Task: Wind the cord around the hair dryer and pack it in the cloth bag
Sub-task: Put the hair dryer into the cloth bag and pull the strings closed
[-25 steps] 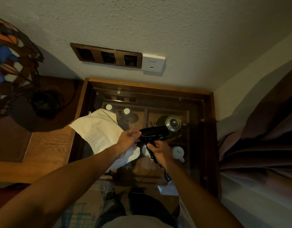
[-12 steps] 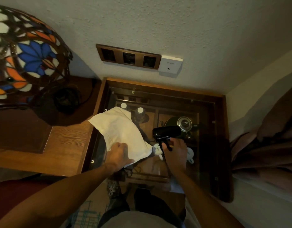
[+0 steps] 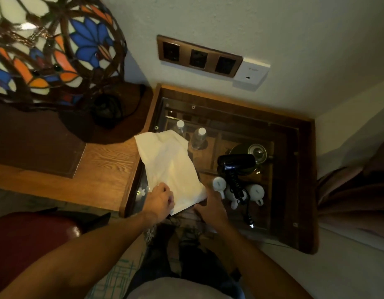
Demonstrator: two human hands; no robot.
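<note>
Left hand (image 3: 159, 198) is pinching the cloth bag (image 3: 169, 167) hem; right hand (image 3: 210, 207) is spreading loosely at 3 o'clock. Advise opening the mouth wide (hair dryer (image 3: 236, 162) is lying free).

Matt cloth bag (image 3: 170, 167), glossy dryer (image 3: 236, 161)

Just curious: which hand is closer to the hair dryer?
Right. The right hand is at the bag's near edge, just left of the dryer's cord; the left hand is on the bag, farther left.
</note>
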